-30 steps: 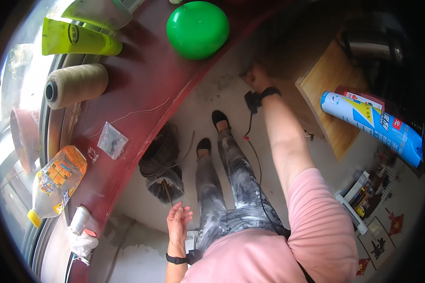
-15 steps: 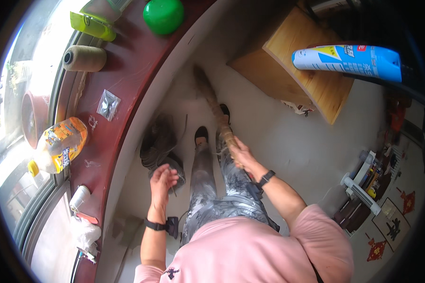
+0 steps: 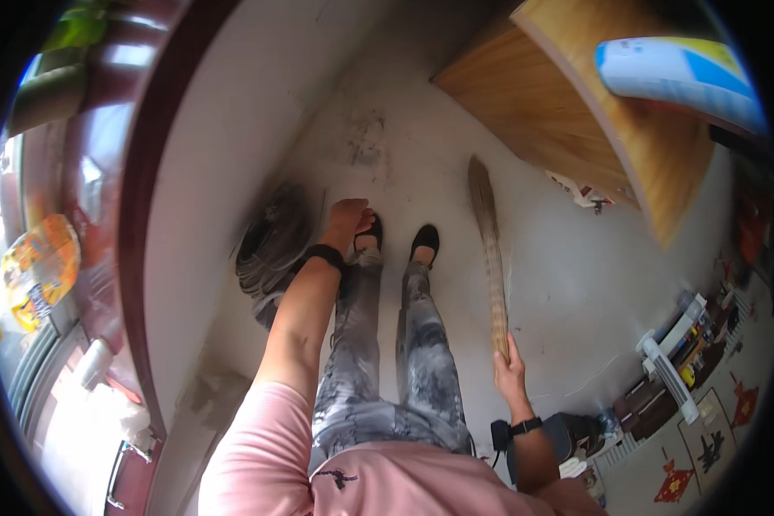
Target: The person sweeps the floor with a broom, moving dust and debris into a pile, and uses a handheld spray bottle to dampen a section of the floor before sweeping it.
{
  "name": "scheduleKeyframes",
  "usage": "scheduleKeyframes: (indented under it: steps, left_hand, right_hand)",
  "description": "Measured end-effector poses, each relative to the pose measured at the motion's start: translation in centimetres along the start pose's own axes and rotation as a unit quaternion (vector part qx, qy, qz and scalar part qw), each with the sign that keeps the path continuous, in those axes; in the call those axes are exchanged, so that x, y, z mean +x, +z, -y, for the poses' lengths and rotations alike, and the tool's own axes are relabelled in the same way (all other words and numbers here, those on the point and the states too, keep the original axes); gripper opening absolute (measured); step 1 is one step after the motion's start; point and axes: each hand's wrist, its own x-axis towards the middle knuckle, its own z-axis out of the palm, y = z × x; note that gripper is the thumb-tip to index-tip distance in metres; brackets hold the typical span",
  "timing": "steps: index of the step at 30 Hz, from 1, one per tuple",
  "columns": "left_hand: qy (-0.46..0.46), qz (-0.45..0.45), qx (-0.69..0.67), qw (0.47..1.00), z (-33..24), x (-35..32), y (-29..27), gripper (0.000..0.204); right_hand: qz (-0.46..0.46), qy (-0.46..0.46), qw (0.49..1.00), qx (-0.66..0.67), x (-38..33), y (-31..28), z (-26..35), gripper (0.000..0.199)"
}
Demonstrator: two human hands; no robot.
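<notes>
Swung clear of the person's legs, the broom [image 3: 490, 249] no longer crosses them as in the frame half a second earlier; it now reaches out to the right of the feet. With the view turned, the ledge slides toward the left rim, and the left hand moves forward, nearer the shoes.

Pale floor [image 3: 568, 292] fills most of the middle, with dark smudges ahead of the feet. Along the left runs the dark red ledge [image 3: 133, 224]; at upper right stands a wooden cabinet [image 3: 525, 112]. Beside the left leg slumps a dark bundle [image 3: 275, 232]. The broom, the thing in use, points away from the body over open floor, its darker end farthest; whether that end touches the floor is unclear. A blue spray can [image 3: 671, 73] lies over the cabinet top, blurred.

The right hand [image 3: 509, 374] closes around the near end of the handle. The left hand [image 3: 347, 215] hangs in front of the left shoe [image 3: 372, 230] in this view, fingers curled inward; whether they hold anything cannot be told. For the work, the shift seems to leave the broom to one hand alone, with room around it.
</notes>
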Motion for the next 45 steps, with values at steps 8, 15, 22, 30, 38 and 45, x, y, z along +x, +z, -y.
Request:
scheduleKeyframes:
  steps: [8,15,22,30,38,45]
  left_hand:
    - [-0.036,-0.217,-0.130,0.967,3.2,16.9,2.4,0.035]
    - [-0.043,-0.419,-0.005,0.907,2.7,23.1,3.1,0.044]
    - [0.008,-0.393,-0.034,0.919,1.4,19.7,2.5,0.050]
    - [0.327,-0.098,-0.085,0.936,-6.1,-3.3,7.0,0.032]
    - [0.248,-0.073,0.029,0.966,-12.2,-20.8,3.2,0.034]
    - [0.209,-0.049,0.084,0.973,-14.8,-27.9,0.6,0.034]
  right_hand:
    - [0.097,0.189,0.974,-0.073,0.4,-0.5,-5.3,0.068]
    - [0.073,0.046,0.989,-0.121,1.7,-2.2,-9.7,0.067]
    - [0.099,0.084,0.986,-0.108,1.7,-3.7,-7.5,0.065]
    - [0.048,0.020,0.997,-0.049,-0.1,-5.3,-6.9,0.063]
    - [0.098,0.088,0.991,0.036,-3.5,-11.6,4.5,0.063]
    - [0.184,0.103,0.934,0.289,-13.6,-18.9,8.7,0.058]
